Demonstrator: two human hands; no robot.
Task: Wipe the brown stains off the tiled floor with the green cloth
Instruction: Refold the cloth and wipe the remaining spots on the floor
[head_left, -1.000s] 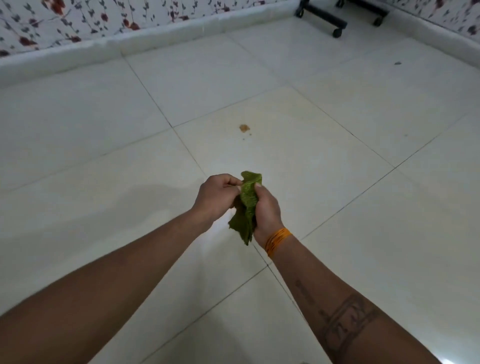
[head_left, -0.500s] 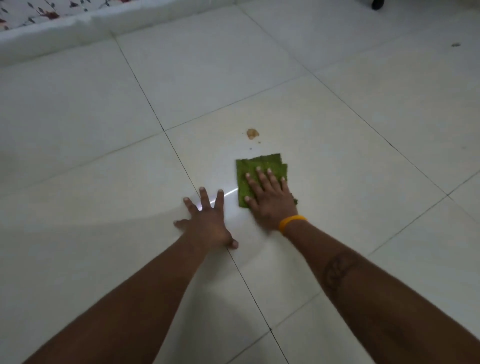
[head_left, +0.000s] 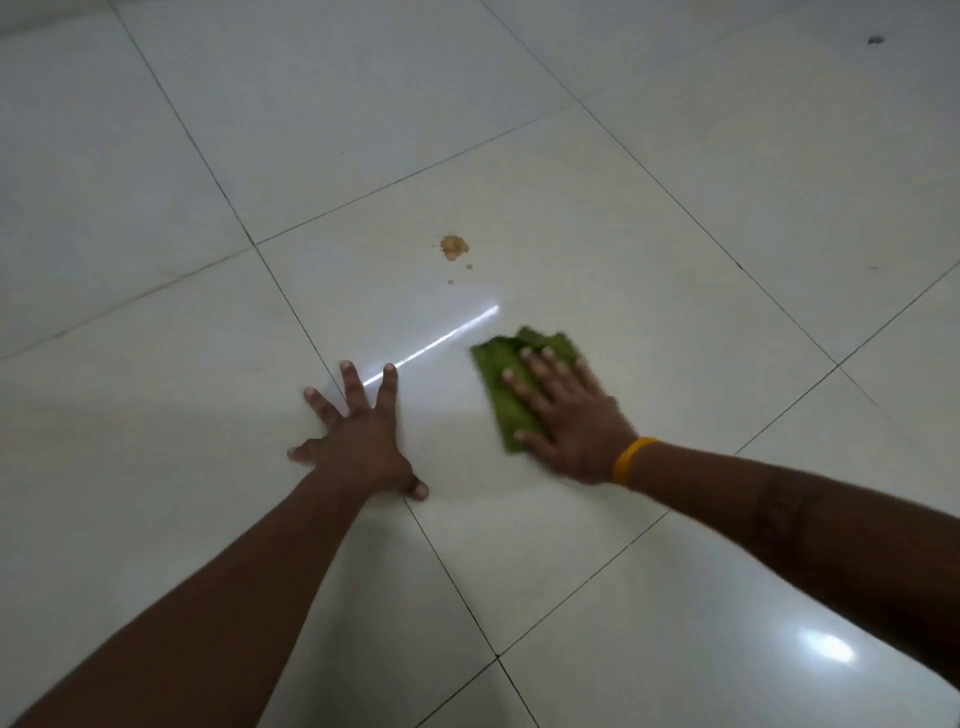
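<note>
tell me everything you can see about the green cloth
The green cloth is a small, thin rag, apparently folded, with a ragged far edge. It lies flat on the pale tiled floor, pressed down by the right hand, whose straight fingers cover its near right part. It sits short of the brown stain, not touching it. Motion blur softens its edges.

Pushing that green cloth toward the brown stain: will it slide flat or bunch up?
The green cloth is probably floppy: its far edge looks rumpled ahead of the right hand. On the glossy tiled floor it should slide easily under the flat palm, though uncovered edges may fold before reaching the brown stain.
</note>
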